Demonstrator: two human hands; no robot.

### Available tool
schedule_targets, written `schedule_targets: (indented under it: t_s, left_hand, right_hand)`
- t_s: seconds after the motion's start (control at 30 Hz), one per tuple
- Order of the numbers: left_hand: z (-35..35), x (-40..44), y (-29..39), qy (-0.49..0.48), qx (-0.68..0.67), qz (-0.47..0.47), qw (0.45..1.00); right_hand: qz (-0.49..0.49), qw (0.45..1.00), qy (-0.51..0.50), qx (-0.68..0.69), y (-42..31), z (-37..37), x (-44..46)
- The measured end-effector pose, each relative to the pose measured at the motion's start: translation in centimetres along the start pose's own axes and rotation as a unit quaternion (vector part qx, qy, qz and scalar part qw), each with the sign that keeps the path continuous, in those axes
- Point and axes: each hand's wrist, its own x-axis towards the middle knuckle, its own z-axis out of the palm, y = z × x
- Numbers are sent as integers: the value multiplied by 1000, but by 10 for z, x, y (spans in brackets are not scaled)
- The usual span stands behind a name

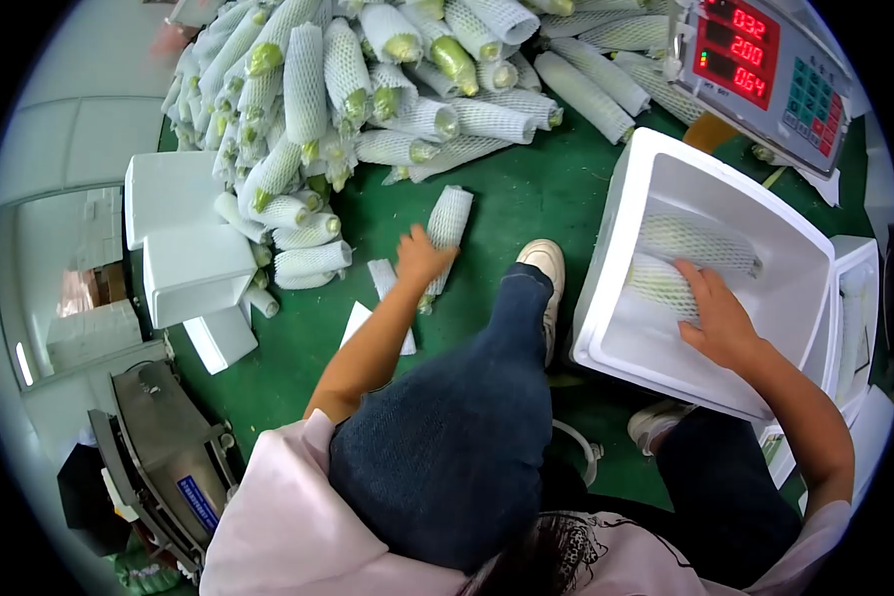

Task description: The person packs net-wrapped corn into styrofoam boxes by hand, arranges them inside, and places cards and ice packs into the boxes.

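My left hand (424,256) closes on a long pale-green vegetable in a white foam net (451,217), which lies on the green floor; its exact kind is unclear. Inside an open white foam box (606,248) on my right, my right hand (722,320) grips the end of a netted vegetable (660,286), its fingers bent over it. Another netted vegetable (700,244) lies alongside, against the far wall of the box. The undersides of both gripped vegetables are hidden.
A big heap of netted vegetables (343,74) rises ahead. White foam boxes (197,270) stand at left. A scale with red digits (765,74) sits beyond the open box. Another foam box (852,298) stands at far right, and a metal cart (169,427) at lower left.
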Motion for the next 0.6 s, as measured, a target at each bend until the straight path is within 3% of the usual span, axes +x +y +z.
schedule_targets:
  t_s: [0.07, 0.17, 0.2, 0.23, 0.27, 0.33, 0.4, 0.47, 0.5, 0.53, 0.57, 0.6]
  left_hand:
    - [17, -28, -7, 42, -63, 40, 996]
    - [8, -32, 11, 42, -231, -28, 972]
    - [4, -34, 21, 94, -336, -4, 937]
    - [-19, -43, 40, 58, -439, 11, 897]
    - [-52, -55, 65, 17, -536, 26, 843]
    - [-109, -81, 107, -116, -613, 148, 767]
    - [-162, -108, 147, -256, -546, 339, 722]
    - [-186, -130, 182, -454, -500, 396, 623]
    - [-167, -128, 179, -565, -513, 374, 526]
    - [-156, -133, 177, -623, -523, 324, 483]
    - [-145, -137, 176, -674, -527, 268, 442]
    - [-134, -132, 173, -698, -481, 273, 456]
  right_hand:
    - [-56, 991, 35, -115, -3, 12, 3]
    - [-61, 991, 37, -116, -27, -9, 7]
    - [-11, 1000, -11, -14, -38, -27, 6]
    - [45, 994, -54, 89, -55, -52, 9]
    - [104, 972, -90, 192, -68, -69, 12]
    - [-54, 980, 78, 175, -85, -84, 13]
    - [-81, 943, 152, 283, -114, -84, 32]
    - [-25, 866, 124, 484, -140, -80, 41]
    - [39, 802, 52, 593, -149, -92, 39]
    - [91, 788, 58, 606, -149, -91, 37]
    - [85, 768, 100, 627, -145, -87, 34]
    - [79, 744, 142, 648, -136, -85, 29]
